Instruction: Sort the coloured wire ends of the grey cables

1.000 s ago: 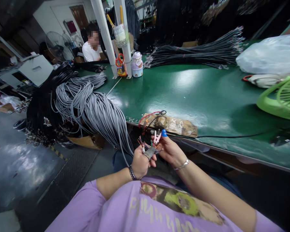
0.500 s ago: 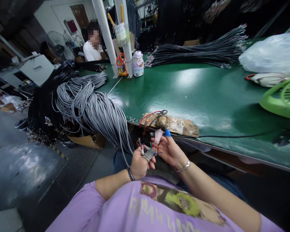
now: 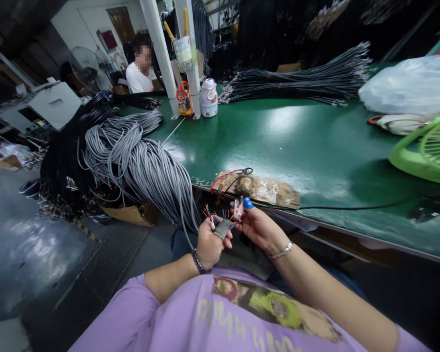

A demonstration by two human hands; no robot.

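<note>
My left hand (image 3: 208, 246) is closed around a grey cable end (image 3: 223, 229), with thin coloured wires (image 3: 214, 215) fanning out above the fingers. Close beside it on the right is my right hand (image 3: 260, 229), its fingers drawn together at the edge of the wires. A blue cover (image 3: 248, 203) sits on the thumb tip, and a whitish wrap (image 3: 238, 209) on a finger beside it. What lies between these fingertips is too small to make out. Both hands are in front of the bench edge, above my lap.
A worn board (image 3: 271, 190) with red and black leads lies at the edge of the green bench (image 3: 249, 142). Grey cables (image 3: 143, 156) hang at left. Black cable bundles (image 3: 293, 85), a plastic bag (image 3: 407, 85) and a green fan (image 3: 425, 151) are farther back. A person (image 3: 139, 73) sits beyond.
My right thumb and wrapped finger have come closer together and shifted slightly left. My left hand, still around the cable end, has moved slightly left and up.
</note>
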